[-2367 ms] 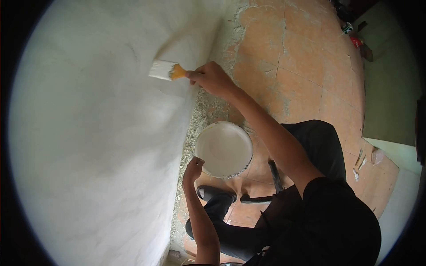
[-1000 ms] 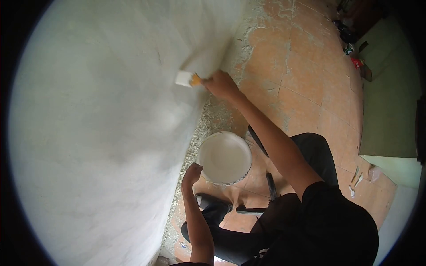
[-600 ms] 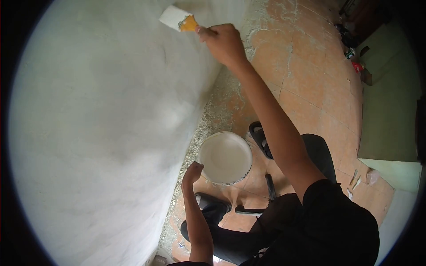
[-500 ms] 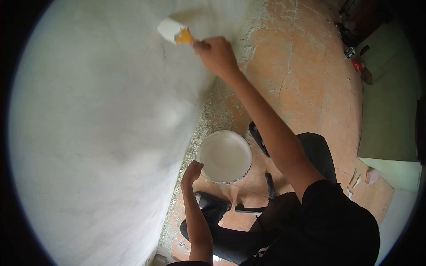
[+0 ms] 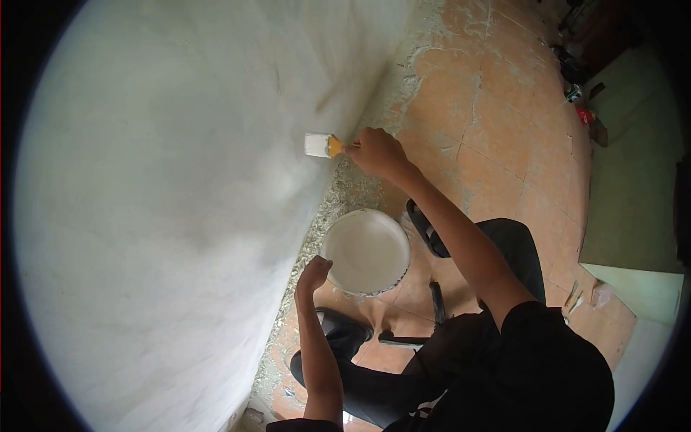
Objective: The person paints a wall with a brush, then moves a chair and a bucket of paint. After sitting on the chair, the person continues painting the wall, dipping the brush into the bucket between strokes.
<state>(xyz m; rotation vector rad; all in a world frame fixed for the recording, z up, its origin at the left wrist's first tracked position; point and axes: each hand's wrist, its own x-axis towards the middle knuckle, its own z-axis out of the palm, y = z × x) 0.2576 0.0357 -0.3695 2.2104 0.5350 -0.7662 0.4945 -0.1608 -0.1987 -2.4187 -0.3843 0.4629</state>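
Observation:
My right hand (image 5: 378, 153) is closed round the handle of a paintbrush (image 5: 318, 144) with a yellow ferrule area and white-coated bristles. The bristles point left, overlapping the lower part of the pale wall (image 5: 180, 173) in this view. Below it stands a round white bucket (image 5: 367, 253) holding whitish liquid, its outer rim smeared and speckled. My left hand (image 5: 314, 273) is closed at the bucket's left rim, the fingers curled over the edge.
Orange floor tiles (image 5: 497, 115) run to the right of the wall, with crumbly debris (image 5: 342, 191) along its foot. A pale green cabinet-like block (image 5: 633, 194) stands at the right. My sandalled foot (image 5: 426, 229) is beside the bucket. Small litter (image 5: 584, 115) lies near the block.
My right hand and the paintbrush have come down and to the right along the wall, nearer the bucket. My left hand stays at the bucket's rim.

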